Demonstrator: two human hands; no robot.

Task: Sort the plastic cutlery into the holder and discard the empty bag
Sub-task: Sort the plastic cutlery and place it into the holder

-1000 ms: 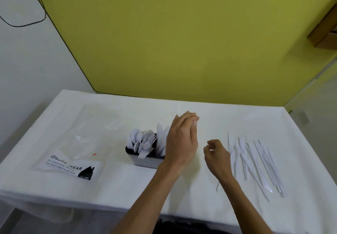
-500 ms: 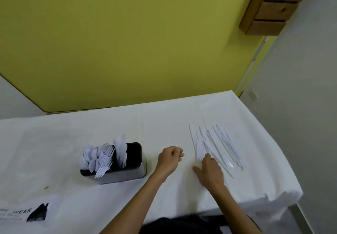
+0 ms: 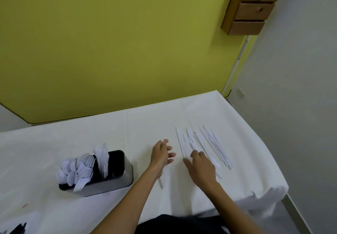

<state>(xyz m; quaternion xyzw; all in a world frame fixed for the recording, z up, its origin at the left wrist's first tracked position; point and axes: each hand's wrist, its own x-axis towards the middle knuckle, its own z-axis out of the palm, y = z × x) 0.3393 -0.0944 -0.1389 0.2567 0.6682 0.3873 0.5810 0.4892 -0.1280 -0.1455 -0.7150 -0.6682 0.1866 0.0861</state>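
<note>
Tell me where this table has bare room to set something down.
Free: the far strip of table along the yellow wall, and the gap between the holder and the left hand. Crowded: the right end, where loose knives lie fanned at the right hand.

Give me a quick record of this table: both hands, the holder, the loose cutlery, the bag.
left hand: fingers spread, beside the loose knives
right hand: fingers resting flat on the loose knives
loose knives: scattered on the tablecloth, right of the holder
holder: spoons, forks and upright knives stand in it
bag: only a printed corner shows, bottom left
</note>
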